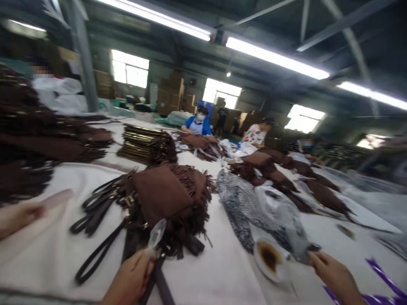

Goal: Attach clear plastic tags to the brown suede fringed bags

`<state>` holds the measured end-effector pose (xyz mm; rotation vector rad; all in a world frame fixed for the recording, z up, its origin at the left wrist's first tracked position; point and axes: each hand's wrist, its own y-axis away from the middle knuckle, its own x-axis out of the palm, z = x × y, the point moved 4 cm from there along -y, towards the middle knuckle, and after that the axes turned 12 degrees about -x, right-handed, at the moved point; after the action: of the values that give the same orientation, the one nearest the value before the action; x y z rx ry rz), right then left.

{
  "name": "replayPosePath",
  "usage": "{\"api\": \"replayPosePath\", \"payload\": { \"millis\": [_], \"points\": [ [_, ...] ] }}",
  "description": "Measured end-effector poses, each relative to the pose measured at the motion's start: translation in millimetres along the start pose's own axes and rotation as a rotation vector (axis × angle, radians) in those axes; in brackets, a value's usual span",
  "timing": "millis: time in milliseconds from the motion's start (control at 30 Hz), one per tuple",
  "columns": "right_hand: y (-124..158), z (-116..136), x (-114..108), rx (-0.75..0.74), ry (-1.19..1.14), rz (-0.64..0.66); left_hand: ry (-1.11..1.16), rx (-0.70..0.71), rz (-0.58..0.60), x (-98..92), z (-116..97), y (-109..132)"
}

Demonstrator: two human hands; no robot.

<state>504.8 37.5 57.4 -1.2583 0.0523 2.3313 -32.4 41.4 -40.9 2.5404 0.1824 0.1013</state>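
Observation:
My left hand [135, 273] is closed around a small clear plastic piece [157, 233], rounded like a spoon's bowl. It is held over the front of a pile of brown fringed suede pouches [162, 192]. Dark wrist straps [98, 250] with gold-coloured clasps spread from the pile to the left. On the right side, my right hand [333, 273] has its fingers pinched at a small dark item [313, 248], whose kind I cannot make out. A crumpled clear plastic bag [282, 212] lies beside these fingers. Close by is a white dish [270, 260] with brown liquid.
Another person's hand [23, 216] reaches in from the left edge. Brown goods are stacked at the left [54, 135], and a gold-edged stack [146, 144] stands behind the pile. Grey patterned material [237, 203] and purple strips [384, 277] lie to the right. Several people work across the table.

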Motion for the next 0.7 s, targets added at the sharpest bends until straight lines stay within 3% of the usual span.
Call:
{"api": "replayPosePath", "payload": {
  "millis": [100, 233, 333, 400, 533, 700],
  "points": [
    [11.9, 50.5, 52.0, -0.139, -0.168, 0.27, -0.084, 0.115, -0.034, -12.2, 0.2, 8.4],
    [90.2, 185.5, 127.0, -0.466, -0.481, 0.643, -0.328, 0.308, -0.186, -11.7, -18.3, 29.0],
    [137.9, 278.5, 169.5, -0.495, -0.639, 0.832, -0.48, 0.401, -0.274, -15.6, -28.1, 43.5],
    [153.5, 322.6, 190.1, -0.521, -0.669, 0.898, -0.547, 0.467, -0.303, -19.7, -31.0, 49.0],
    [156.8, 366.1, 221.9, -0.551, -0.566, 0.921, -0.632, 0.585, -0.357, -27.3, -28.3, 50.0],
    [150.7, 374.1, 249.6, -0.595, -0.254, 0.984, -0.756, 0.624, -0.389, -32.3, -18.7, 43.1]
  ]
}}
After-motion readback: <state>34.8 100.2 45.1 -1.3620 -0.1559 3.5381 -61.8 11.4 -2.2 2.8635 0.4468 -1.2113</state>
